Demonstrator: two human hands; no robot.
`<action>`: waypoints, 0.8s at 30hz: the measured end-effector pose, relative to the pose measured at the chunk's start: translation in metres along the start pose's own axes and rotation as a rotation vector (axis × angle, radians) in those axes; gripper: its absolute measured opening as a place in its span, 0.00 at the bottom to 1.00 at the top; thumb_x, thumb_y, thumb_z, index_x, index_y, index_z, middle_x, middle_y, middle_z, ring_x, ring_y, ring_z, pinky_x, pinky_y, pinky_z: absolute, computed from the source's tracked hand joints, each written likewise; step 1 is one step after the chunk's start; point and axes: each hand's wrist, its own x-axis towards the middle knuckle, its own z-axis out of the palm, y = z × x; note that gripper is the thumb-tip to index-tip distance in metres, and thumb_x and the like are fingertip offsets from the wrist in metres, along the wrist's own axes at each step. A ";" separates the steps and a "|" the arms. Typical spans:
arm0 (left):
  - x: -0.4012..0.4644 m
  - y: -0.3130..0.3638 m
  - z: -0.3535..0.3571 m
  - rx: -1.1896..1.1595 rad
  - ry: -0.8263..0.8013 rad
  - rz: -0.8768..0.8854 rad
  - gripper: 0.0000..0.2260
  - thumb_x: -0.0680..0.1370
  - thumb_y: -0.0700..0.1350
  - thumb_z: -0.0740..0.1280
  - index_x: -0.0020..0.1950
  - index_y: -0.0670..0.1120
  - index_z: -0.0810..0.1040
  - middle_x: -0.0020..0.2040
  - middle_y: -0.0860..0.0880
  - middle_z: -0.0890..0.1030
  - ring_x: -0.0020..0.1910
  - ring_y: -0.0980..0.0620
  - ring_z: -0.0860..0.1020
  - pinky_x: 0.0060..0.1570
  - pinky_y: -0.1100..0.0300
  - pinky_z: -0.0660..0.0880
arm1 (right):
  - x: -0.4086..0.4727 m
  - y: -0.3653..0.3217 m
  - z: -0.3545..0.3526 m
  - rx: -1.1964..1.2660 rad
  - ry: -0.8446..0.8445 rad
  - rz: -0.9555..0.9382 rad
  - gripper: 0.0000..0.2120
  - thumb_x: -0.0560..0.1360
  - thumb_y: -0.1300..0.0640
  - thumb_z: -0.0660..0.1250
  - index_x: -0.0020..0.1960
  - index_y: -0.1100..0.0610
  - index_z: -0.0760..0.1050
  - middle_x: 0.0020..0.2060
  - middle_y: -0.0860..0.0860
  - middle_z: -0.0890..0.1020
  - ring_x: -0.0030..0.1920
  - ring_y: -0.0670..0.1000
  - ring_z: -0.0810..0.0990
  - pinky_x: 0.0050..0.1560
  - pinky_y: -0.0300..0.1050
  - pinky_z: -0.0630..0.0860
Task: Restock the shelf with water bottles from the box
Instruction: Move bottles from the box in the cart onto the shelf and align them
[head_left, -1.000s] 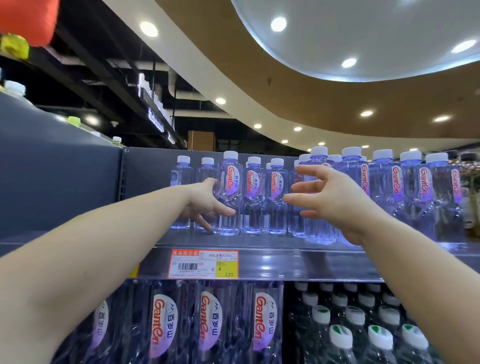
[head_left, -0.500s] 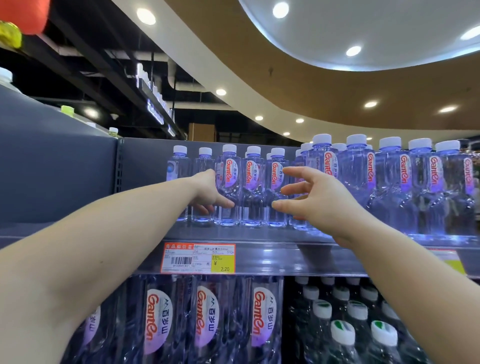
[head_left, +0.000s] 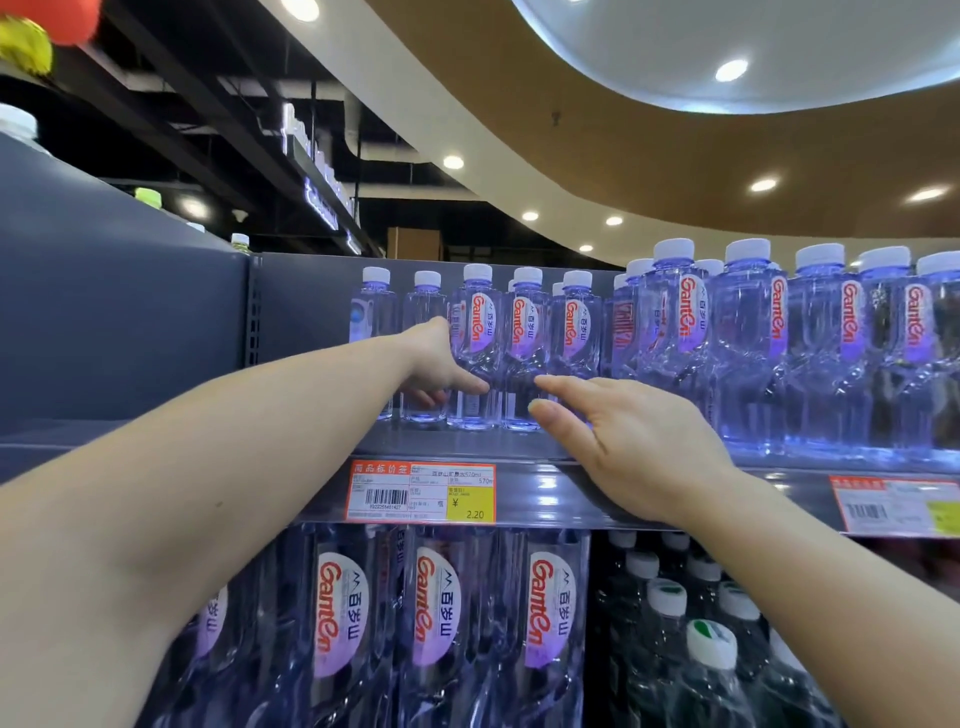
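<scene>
Hands have dropped since a second ago: our left hand (head_left: 436, 364) cups a shelved water bottle (head_left: 475, 353), right hand (head_left: 623, 436) spread empty, so we judge we're straightening.

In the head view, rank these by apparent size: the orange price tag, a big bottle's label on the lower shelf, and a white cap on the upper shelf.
1. Orange price tag
2. Lower-shelf label, though it looks close to the tag
3. White cap, clearly smallest

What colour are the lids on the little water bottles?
White caps, clearest in the head view.
</scene>
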 end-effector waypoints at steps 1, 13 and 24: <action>0.000 0.000 0.000 0.003 0.000 0.000 0.29 0.71 0.49 0.78 0.63 0.47 0.64 0.53 0.43 0.77 0.43 0.46 0.83 0.39 0.53 0.83 | 0.000 0.000 0.000 -0.004 -0.006 0.003 0.41 0.68 0.26 0.34 0.74 0.39 0.62 0.67 0.42 0.75 0.69 0.47 0.70 0.58 0.46 0.70; -0.003 0.001 -0.003 0.005 -0.023 0.001 0.31 0.71 0.50 0.77 0.67 0.47 0.63 0.55 0.42 0.77 0.47 0.44 0.84 0.45 0.49 0.84 | 0.001 -0.003 0.001 -0.027 -0.006 0.031 0.40 0.67 0.26 0.37 0.74 0.39 0.61 0.67 0.41 0.75 0.69 0.46 0.71 0.56 0.46 0.70; 0.007 -0.005 -0.001 -0.002 -0.027 0.026 0.32 0.71 0.50 0.78 0.66 0.46 0.64 0.54 0.43 0.77 0.44 0.45 0.84 0.45 0.47 0.84 | 0.000 -0.005 0.000 -0.008 -0.011 0.097 0.41 0.66 0.21 0.39 0.72 0.37 0.62 0.66 0.39 0.76 0.67 0.45 0.72 0.58 0.46 0.70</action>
